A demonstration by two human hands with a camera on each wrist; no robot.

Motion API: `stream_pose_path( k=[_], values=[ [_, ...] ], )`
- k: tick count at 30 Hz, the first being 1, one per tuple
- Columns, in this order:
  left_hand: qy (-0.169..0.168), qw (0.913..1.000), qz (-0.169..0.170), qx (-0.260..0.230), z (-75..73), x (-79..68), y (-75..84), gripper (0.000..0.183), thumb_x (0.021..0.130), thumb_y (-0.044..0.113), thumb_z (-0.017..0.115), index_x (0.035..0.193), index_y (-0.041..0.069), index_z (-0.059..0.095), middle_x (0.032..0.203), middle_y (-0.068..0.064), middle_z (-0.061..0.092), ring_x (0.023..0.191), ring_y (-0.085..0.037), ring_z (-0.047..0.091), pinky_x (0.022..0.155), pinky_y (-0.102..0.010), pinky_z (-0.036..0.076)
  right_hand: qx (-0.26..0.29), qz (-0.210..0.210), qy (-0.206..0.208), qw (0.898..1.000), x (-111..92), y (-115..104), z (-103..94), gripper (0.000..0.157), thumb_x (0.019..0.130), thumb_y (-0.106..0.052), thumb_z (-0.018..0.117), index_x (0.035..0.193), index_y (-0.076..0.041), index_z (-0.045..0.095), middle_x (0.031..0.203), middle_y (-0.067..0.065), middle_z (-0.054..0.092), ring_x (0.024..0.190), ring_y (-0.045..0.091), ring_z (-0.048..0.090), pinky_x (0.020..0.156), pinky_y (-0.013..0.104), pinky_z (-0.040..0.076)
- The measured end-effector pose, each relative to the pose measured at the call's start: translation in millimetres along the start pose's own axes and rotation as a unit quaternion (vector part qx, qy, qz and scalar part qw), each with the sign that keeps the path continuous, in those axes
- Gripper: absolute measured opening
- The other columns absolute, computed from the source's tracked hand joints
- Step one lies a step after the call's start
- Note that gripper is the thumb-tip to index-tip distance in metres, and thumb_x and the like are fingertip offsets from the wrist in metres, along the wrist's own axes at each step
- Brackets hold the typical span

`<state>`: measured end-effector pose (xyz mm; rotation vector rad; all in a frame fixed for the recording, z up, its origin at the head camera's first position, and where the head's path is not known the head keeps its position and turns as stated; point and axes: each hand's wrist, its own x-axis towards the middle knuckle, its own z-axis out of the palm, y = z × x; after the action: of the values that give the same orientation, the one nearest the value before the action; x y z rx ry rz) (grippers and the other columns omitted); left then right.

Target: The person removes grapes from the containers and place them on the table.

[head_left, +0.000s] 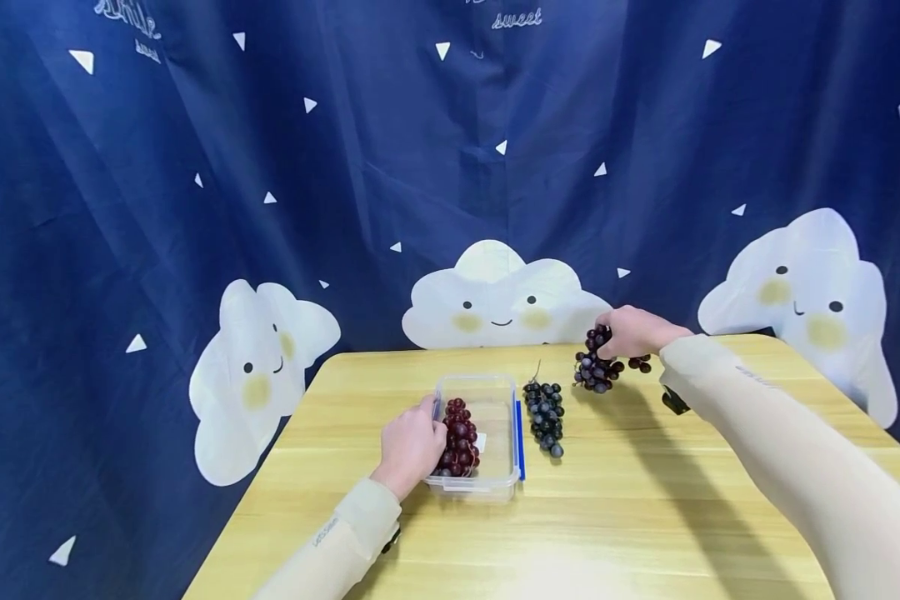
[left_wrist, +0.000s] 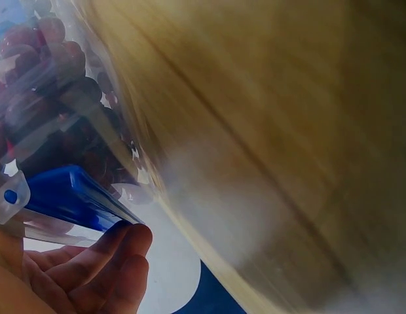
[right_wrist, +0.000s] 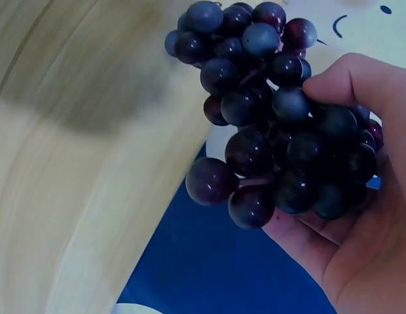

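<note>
Over the table's far right part, my right hand grips a bunch of dark purple grapes. In the right wrist view, the thumb and fingers close around that bunch. My left hand holds the left side of a clear plastic container, its fingers at the blue latch in the left wrist view. Red grapes lie along the container's left half. A bunch of black grapes with a thin stem rests on the table just right of the container.
A light wooden table spans the front. The container's right blue latch hangs folded out, close to the black grapes. Behind the table's far edge hangs a dark blue curtain with white clouds and triangles.
</note>
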<state>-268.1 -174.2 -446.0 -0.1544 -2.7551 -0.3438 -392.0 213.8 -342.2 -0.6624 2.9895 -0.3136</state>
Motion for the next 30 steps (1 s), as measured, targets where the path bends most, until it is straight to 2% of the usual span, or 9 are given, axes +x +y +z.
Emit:
stream_pose_path(
  k=[3, 10, 20, 27, 30],
  values=[
    [0.001, 1.0000, 0.000, 0.000, -0.1, -1.2, 0.5, 0.045, 0.091, 0.023, 0.061, 0.133, 0.010, 0.061, 0.092, -0.008, 0.074, 0.063, -0.018, 0.059, 0.052, -0.036, 0.045, -0.008, 0.011, 0.009, 1.000, 3, 0, 4.6, 0.035, 0.084, -0.025, 0.074, 0.112, -0.008, 0.066, 0.097, 0.007, 0.067, 0.076, 0.023, 0.055, 0.067, 0.039, 0.044],
    [0.002, 1.0000, -0.005, -0.002, 0.6, -0.4, 0.7, 0.044, 0.091, 0.023, 0.061, 0.133, 0.011, 0.061, 0.093, -0.008, 0.074, 0.062, -0.019, 0.060, 0.051, -0.037, 0.046, -0.039, 0.009, 0.051, 0.998, 9, -1, 13.5, 0.026, 0.079, -0.024, 0.076, 0.099, -0.011, 0.064, 0.092, 0.006, 0.066, 0.077, 0.024, 0.056, 0.067, 0.042, 0.044],
    [-0.007, 1.0000, 0.000, -0.004, 1.9, -0.9, -1.1, 0.046, 0.091, 0.023, 0.059, 0.135, 0.008, 0.060, 0.090, -0.009, 0.073, 0.057, -0.017, 0.055, 0.047, -0.034, 0.042, -0.034, 0.030, 0.021, 0.999, -2, -2, 20.7, 0.026, 0.079, -0.024, 0.075, 0.094, -0.010, 0.060, 0.083, 0.006, 0.060, 0.072, 0.024, 0.052, 0.062, 0.040, 0.041],
    [-0.010, 0.9999, -0.013, 0.004, -2.7, -1.0, -1.3, 0.046, 0.091, 0.024, 0.060, 0.135, 0.009, 0.060, 0.092, -0.009, 0.073, 0.061, -0.019, 0.058, 0.049, -0.036, 0.044, -0.041, 0.036, 0.020, 0.998, -7, -10, 24.0, 0.039, 0.076, -0.024, 0.077, 0.108, -0.006, 0.066, 0.102, 0.012, 0.069, 0.082, 0.027, 0.062, 0.070, 0.045, 0.051],
    [-0.013, 0.9999, -0.006, 0.005, -1.0, -0.3, 0.6, 0.046, 0.092, 0.025, 0.060, 0.135, 0.009, 0.060, 0.092, -0.009, 0.073, 0.061, -0.019, 0.057, 0.049, -0.036, 0.044, -0.039, 0.041, 0.009, 0.998, -13, -11, 26.7, 0.041, 0.076, -0.024, 0.078, 0.110, -0.004, 0.065, 0.102, 0.012, 0.069, 0.081, 0.026, 0.063, 0.073, 0.045, 0.052]
  ],
)
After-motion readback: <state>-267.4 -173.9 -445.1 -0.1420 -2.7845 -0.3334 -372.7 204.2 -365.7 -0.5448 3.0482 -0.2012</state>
